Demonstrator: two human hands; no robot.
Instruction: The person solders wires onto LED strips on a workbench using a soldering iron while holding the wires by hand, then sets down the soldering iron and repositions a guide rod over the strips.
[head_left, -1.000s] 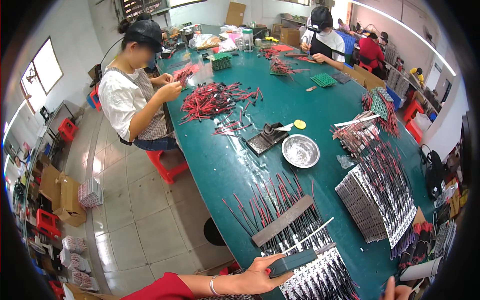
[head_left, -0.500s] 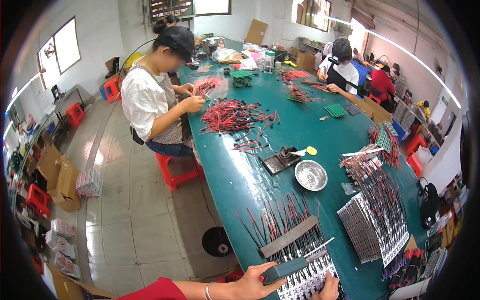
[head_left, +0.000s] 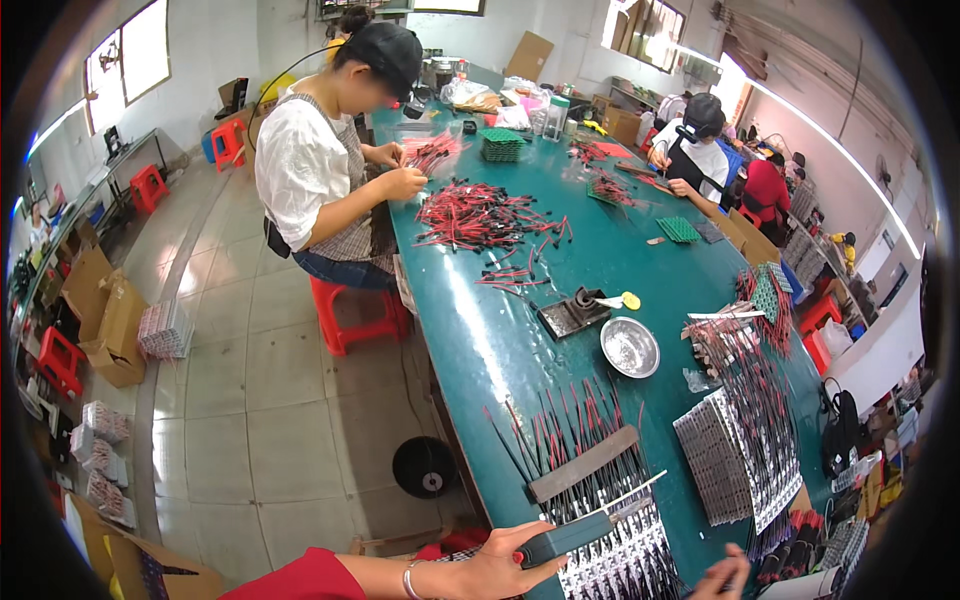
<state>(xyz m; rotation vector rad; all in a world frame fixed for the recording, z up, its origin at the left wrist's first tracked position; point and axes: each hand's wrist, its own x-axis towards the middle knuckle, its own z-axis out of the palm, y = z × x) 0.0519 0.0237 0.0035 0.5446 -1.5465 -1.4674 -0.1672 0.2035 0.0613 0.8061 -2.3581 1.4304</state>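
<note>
My left hand point(head_left: 502, 566), below a red sleeve and bracelet, is wrapped round a handheld tool point(head_left: 565, 540) with a dark grey-green body and a red spot at its near end. I cannot make out the tool's exact kind. Under it lies a white panel of small circuit boards point(head_left: 625, 560), with rows of black and red wires point(head_left: 560, 425) reaching away over the table. A flat grey bar point(head_left: 584, 464) rests across the wires. A thin white rod point(head_left: 637, 490) slants above the panel. To the panel's right, my right hand point(head_left: 724, 574) is somewhat blurred, fingers loosely apart, seemingly holding nothing.
A metal bowl point(head_left: 630, 347) and a dark soldering stand point(head_left: 575, 314) sit on the green table point(head_left: 480, 340). On the right stand stacked wired panels point(head_left: 715, 455). Further off is a pile of red and black wires point(head_left: 475, 215); co-workers point(head_left: 320, 165) sit along the table.
My right hand has left the panel and moved right. My left hand still grips the tool over the boards, nearly in place. The whole view has shifted slightly.
</note>
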